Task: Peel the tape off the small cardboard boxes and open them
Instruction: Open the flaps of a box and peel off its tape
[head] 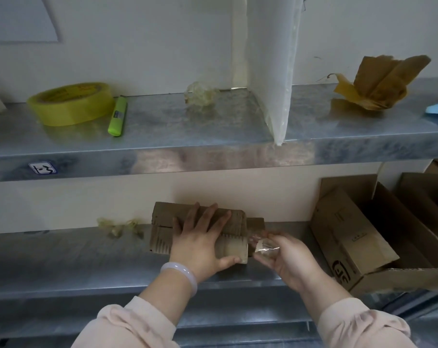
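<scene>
The head-worn camera is looking forward and down from just in front of a metal shelving unit, facing the white wall point(137, 46) behind it. It is sitting close. Both sleeves are entering from the bottom edge, and the left hand point(200, 239), the small cardboard box point(162, 237), the right hand point(285, 259) and its tape point(263, 244) are filling the lower centre at arm's reach on the lower shelf point(62, 259). The upper shelf point(162, 126) is crossing mid-frame, its top surface showing from slightly above.

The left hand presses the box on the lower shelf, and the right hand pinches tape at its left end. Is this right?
No. The head view shows the right hand pinching tape at the right end of the box; the rest holds.
</scene>
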`<control>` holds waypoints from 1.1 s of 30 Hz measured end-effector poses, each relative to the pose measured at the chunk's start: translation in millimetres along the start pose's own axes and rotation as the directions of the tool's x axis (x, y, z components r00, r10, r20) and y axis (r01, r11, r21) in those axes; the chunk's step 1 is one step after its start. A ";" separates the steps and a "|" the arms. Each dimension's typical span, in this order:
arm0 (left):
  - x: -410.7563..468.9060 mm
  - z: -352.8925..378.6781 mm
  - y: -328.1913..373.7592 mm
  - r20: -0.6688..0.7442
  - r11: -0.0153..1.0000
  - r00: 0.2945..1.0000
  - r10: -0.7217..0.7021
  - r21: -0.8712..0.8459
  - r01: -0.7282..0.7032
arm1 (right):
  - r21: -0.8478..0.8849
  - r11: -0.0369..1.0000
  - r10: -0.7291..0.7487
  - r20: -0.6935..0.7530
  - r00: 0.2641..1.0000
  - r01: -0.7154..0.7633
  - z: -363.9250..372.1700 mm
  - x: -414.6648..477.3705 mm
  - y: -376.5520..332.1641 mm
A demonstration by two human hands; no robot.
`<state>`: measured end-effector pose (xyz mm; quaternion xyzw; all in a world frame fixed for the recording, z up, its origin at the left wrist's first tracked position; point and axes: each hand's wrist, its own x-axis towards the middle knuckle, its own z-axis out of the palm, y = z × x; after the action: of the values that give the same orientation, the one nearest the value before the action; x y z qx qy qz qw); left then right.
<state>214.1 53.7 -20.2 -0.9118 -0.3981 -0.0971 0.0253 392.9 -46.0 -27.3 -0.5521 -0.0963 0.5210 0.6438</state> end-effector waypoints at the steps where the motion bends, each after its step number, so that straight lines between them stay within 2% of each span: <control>1: 1.4 0.4 0.8 -0.005 1.000 1.000 0.003 0.006 -0.003 | 0.003 1.000 0.011 -0.008 1.000 -0.011 -1.3 1.4 1.5; 5: 3.6 2.2 -4.4 -0.016 1.000 1.000 0.001 0.009 -0.001 | 0.130 0.989 0.091 -0.130 0.987 -0.074 -23.5 10.0 2.6; 10: 2.6 7.0 -8.0 -0.022 0.999 1.000 0.018 0.038 -0.017 | 0.026 0.994 0.108 -0.267 0.958 -0.104 -71.5 19.7 0.4; 12: 3.2 8.1 -6.5 -0.033 0.999 0.999 0.020 0.028 -0.019 | 0.109 0.992 0.088 -0.276 0.957 -0.060 -74.8 21.0 -3.3; 14: 3.9 7.8 -5.1 -0.023 1.000 1.000 0.013 0.017 -0.013 | 0.186 0.982 0.048 -0.253 0.966 0.000 -72.9 19.0 -10.9; 15: 5.1 6.3 -4.1 -0.011 1.000 1.000 0.007 0.009 -0.007 | 0.171 0.985 0.019 -0.215 0.977 0.018 -71.1 15.2 -15.9; 17: 8.6 1.7 -1.2 0.014 1.000 1.000 -0.023 -0.016 0.023 | 0.031 0.999 -0.038 -0.112 0.993 0.042 -66.0 5.0 -23.0; 20: 10.4 -6.3 8.7 0.020 0.983 0.995 -0.093 -0.156 0.095 | -0.154 0.983 -0.101 -0.023 0.995 0.097 -54.2 -8.2 -28.2; 23: 4.1 -11.1 25.2 -0.039 0.960 0.999 -0.031 -0.280 0.018 | -0.312 0.932 -0.188 0.021 0.982 0.185 -35.4 -17.0 -30.2; 27: -8.9 -15.6 40.3 -0.008 0.907 0.999 0.038 -0.419 -0.038 | -0.301 0.916 -0.255 0.073 0.964 0.265 -8.1 -22.1 -24.2; 30: -13.1 -21.5 48.7 0.015 0.895 0.997 0.071 -0.442 -0.057 | -0.222 0.952 -0.191 0.102 0.976 0.209 5.3 -23.2 -16.0; 33: -14.5 -14.7 49.9 -0.063 0.848 0.998 -0.003 -0.529 -0.031 | -0.155 0.978 -0.112 0.165 0.980 0.138 10.2 -29.3 -15.1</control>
<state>238.7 7.4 -7.1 -0.8829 -0.3484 -0.2307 -0.2141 381.4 -60.3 2.0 -0.5541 -0.2237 0.5113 0.6177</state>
